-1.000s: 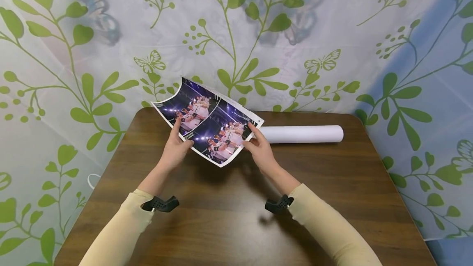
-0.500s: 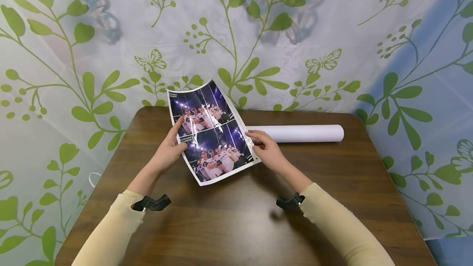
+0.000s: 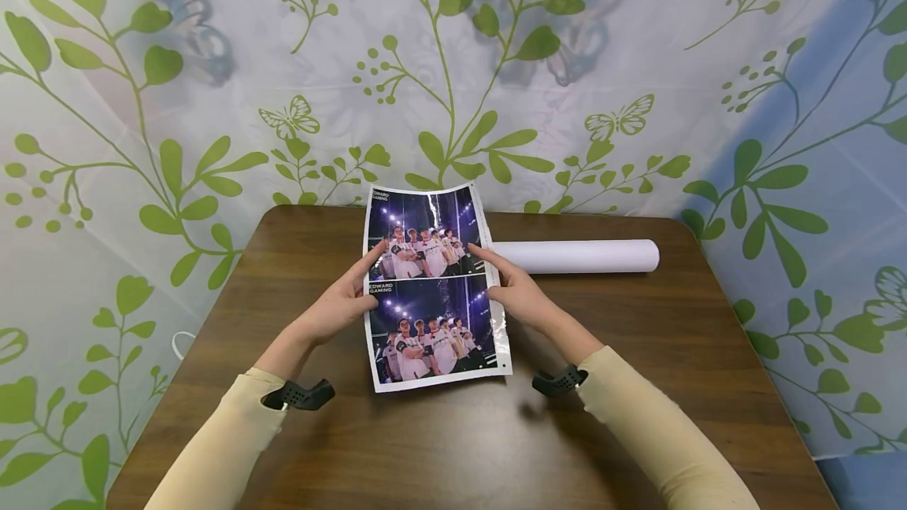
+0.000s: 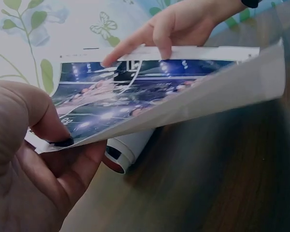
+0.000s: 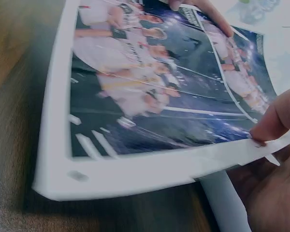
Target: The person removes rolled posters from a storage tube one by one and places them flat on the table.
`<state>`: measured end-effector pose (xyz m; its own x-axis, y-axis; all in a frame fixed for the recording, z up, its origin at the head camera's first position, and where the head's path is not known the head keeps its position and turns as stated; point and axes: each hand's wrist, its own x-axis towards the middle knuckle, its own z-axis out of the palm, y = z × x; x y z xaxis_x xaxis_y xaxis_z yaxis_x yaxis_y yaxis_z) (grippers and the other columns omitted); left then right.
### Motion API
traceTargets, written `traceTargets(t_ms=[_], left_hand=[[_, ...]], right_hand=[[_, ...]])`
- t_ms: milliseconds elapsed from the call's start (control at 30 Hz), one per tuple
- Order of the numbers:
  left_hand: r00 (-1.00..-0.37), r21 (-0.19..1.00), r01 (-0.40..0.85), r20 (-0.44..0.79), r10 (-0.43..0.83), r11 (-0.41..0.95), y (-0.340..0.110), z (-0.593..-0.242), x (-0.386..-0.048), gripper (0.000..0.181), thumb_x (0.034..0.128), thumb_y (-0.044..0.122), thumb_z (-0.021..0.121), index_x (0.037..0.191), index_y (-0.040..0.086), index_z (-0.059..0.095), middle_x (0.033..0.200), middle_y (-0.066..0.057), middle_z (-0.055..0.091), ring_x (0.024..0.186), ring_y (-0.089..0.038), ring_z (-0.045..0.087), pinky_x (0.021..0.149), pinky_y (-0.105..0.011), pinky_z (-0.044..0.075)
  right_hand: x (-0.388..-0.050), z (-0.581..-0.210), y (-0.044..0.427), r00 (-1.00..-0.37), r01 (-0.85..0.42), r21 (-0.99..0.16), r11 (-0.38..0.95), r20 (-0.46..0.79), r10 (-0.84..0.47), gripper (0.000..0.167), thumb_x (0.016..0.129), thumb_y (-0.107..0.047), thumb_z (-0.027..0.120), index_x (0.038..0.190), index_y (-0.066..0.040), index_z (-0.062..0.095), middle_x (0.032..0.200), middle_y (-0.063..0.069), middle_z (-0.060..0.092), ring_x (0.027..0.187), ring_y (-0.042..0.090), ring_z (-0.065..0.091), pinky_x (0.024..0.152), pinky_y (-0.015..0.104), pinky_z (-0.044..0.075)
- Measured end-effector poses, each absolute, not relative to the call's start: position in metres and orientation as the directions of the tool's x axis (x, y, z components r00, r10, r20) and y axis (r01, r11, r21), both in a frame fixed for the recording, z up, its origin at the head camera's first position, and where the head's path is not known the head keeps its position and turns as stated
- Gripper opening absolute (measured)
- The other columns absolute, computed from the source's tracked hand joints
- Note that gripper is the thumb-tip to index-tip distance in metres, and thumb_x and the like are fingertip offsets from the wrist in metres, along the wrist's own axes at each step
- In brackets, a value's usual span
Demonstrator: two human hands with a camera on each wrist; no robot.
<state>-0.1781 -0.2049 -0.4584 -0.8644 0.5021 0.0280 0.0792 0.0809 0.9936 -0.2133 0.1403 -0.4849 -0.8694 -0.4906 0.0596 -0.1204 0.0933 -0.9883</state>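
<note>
Held above the table is a glossy photo sheet (image 3: 432,329) with a white border. Two copies of one group picture are printed on it, one over the other, with "EDWARD GAMING" lettering. My left hand (image 3: 333,307) pinches its left edge, the thumb on the printed face and fingers underneath in the left wrist view. At the opposite edge, my right hand (image 3: 524,297) pinches the border, seen also in the right wrist view. The sheet bends slightly. Behind its right edge lies a white paper roll (image 3: 588,256), whose left end is hidden in the head view.
The brown wooden table (image 3: 638,384) has its back edge near a hanging cloth (image 3: 453,61) printed with green leaves and butterflies. A dark band (image 3: 301,394) sits at my left wrist, another band (image 3: 558,381) at my right.
The photo sheet has turned from slanted to nearly upright in the head view and come lower, nearer me. My right hand has shifted its hold along the right edge. The roll stays put.
</note>
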Motion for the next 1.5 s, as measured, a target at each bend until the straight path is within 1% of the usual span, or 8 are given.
traceTargets(t_ms=[133, 267, 433, 733, 1033, 1233, 1367, 1500], left_hand=[[-0.864, 0.995, 0.041, -0.01, 0.503, 0.091, -0.203, -0.461, -0.176, 0.095, 0.0927, -0.017, 0.046, 0.165, 0.034, 0.013, 0.17, 0.011, 0.001, 0.137, -0.028, 0.04, 0.086, -0.033, 0.052], [-0.869, 0.999, 0.002, -0.024, 0.494, 0.053, -0.203, -0.464, -0.176, 0.084, 0.1011, -0.008, 0.049, 0.165, 0.033, 0.013, 0.17, 0.005, 0.005, 0.138, -0.031, 0.045, 0.093, -0.04, 0.054], [-0.886, 0.999, -0.043, -0.026, 0.463, -0.026, -0.203, -0.471, -0.177, 0.068, 0.1097, 0.011, 0.048, 0.166, 0.03, 0.015, 0.17, -0.004, 0.012, 0.129, -0.033, 0.055, 0.092, -0.042, 0.056], [-0.901, 0.966, -0.138, -0.029, 0.433, -0.221, -0.206, -0.479, -0.177, 0.067, 0.1091, 0.002, 0.043, 0.165, 0.03, 0.019, 0.167, -0.012, 0.021, 0.118, -0.027, 0.064, 0.088, -0.041, 0.057], [-0.896, 0.965, -0.126, -0.012, 0.444, -0.229, -0.211, -0.482, -0.175, 0.074, 0.1073, -0.001, 0.046, 0.166, 0.028, 0.012, 0.167, -0.017, 0.018, 0.109, -0.024, 0.068, 0.089, -0.039, 0.057], [-0.89, 0.99, -0.07, -0.004, 0.456, -0.127, -0.216, -0.484, -0.173, 0.081, 0.1048, -0.002, 0.05, 0.166, 0.027, 0.007, 0.171, -0.012, 0.006, 0.125, -0.022, 0.059, 0.094, -0.036, 0.054], [-0.889, 0.993, -0.052, 0.0, 0.457, -0.102, -0.218, -0.486, -0.172, 0.084, 0.1035, -0.005, 0.051, 0.166, 0.028, 0.007, 0.171, -0.002, -0.003, 0.138, -0.018, 0.045, 0.1, -0.032, 0.05], [-0.878, 0.981, -0.088, 0.005, 0.479, -0.172, -0.22, -0.487, -0.17, 0.085, 0.1039, -0.007, 0.048, 0.166, 0.031, 0.005, 0.171, -0.002, -0.005, 0.133, -0.02, 0.05, 0.098, -0.037, 0.052]], right_hand=[[-0.212, -0.486, 0.141, -0.863, 0.01, -0.999, -0.054, 0.019, -0.505, 0.09, 0.082, 0.019, 0.048, 0.161, -0.023, 0.036, 0.155, 0.016, 0.044, 0.125, 0.036, 0.058, 0.092, 0.046, 0.055], [-0.21, -0.488, 0.141, -0.871, 0.061, -0.991, -0.116, 0.004, -0.492, 0.089, 0.083, 0.02, 0.047, 0.162, -0.018, 0.034, 0.148, 0.027, 0.05, 0.117, 0.034, 0.063, 0.087, 0.044, 0.058], [-0.208, -0.488, 0.141, -0.868, 0.082, -0.985, -0.152, 0.004, -0.496, 0.081, 0.089, 0.018, 0.049, 0.162, -0.013, 0.033, 0.144, 0.032, 0.05, 0.109, 0.028, 0.068, 0.084, 0.042, 0.059], [-0.209, -0.495, 0.142, -0.859, 0.142, -0.972, -0.188, -0.027, -0.511, 0.069, 0.1, 0.006, 0.056, 0.161, -0.016, 0.035, 0.145, 0.026, 0.052, 0.105, 0.026, 0.07, 0.086, 0.04, 0.058], [-0.206, -0.5, 0.14, -0.847, 0.225, -0.93, -0.292, -0.038, -0.531, 0.073, 0.098, 0.009, 0.054, 0.162, -0.018, 0.032, 0.151, 0.025, 0.047, 0.11, 0.028, 0.069, 0.088, 0.045, 0.057], [-0.206, -0.506, 0.139, -0.836, 0.209, -0.934, -0.289, -0.017, -0.548, 0.082, 0.096, 0.016, 0.052, 0.165, -0.019, 0.023, 0.147, 0.028, 0.05, 0.111, 0.026, 0.069, 0.087, 0.042, 0.058], [-0.205, -0.507, 0.138, -0.828, 0.206, -0.932, -0.299, -0.003, -0.56, 0.086, 0.095, 0.018, 0.051, 0.165, -0.022, 0.02, 0.148, 0.027, 0.05, 0.112, 0.026, 0.068, 0.087, 0.042, 0.058], [-0.204, -0.507, 0.138, -0.824, 0.216, -0.924, -0.315, 0.001, -0.566, 0.086, 0.096, 0.017, 0.05, 0.166, -0.022, 0.019, 0.147, 0.023, 0.052, 0.111, 0.027, 0.068, 0.087, 0.042, 0.058]])
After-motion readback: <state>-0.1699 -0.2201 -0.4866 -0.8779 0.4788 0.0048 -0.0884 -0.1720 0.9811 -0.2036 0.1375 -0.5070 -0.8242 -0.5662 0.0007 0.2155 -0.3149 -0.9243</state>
